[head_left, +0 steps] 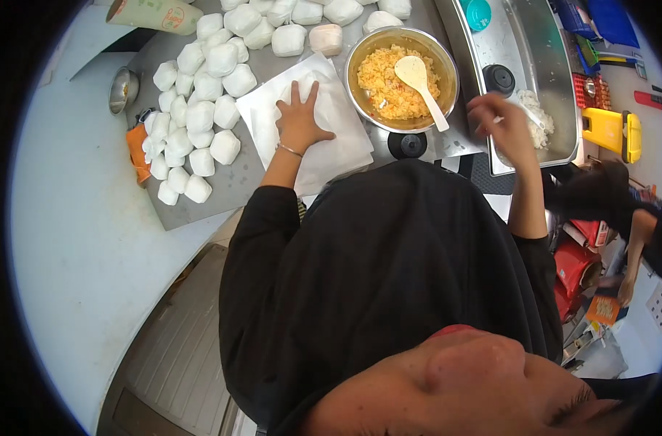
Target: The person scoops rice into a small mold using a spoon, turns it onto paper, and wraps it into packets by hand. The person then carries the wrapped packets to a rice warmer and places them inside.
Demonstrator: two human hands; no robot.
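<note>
My left hand (pixel 302 120) lies with fingers spread on a stack of white paper sheets (pixel 345 149); the top of the stack looks crumpled. My right hand (pixel 504 129) hovers at the near-left edge of the steel tray (pixel 509 54), its fingers bent and slightly blurred. White rice (pixel 538 134) and a white utensil (pixel 534 109) lie in that tray close to the hand; whether the fingers hold the utensil is unclear. Between my hands stands a metal bowl (pixel 352 102) of orange-yellow rice (pixel 382 80), with a cream rice paddle (pixel 412 75) resting on it.
Several white wrapped bundles (pixel 200 116) are heaped left of the papers and along the back. A green patterned cup (pixel 156 16) lies at the far left, above a small metal bowl (pixel 124 91). Another person's arm (pixel 639 240) works at the right, beyond a yellow container (pixel 610 134).
</note>
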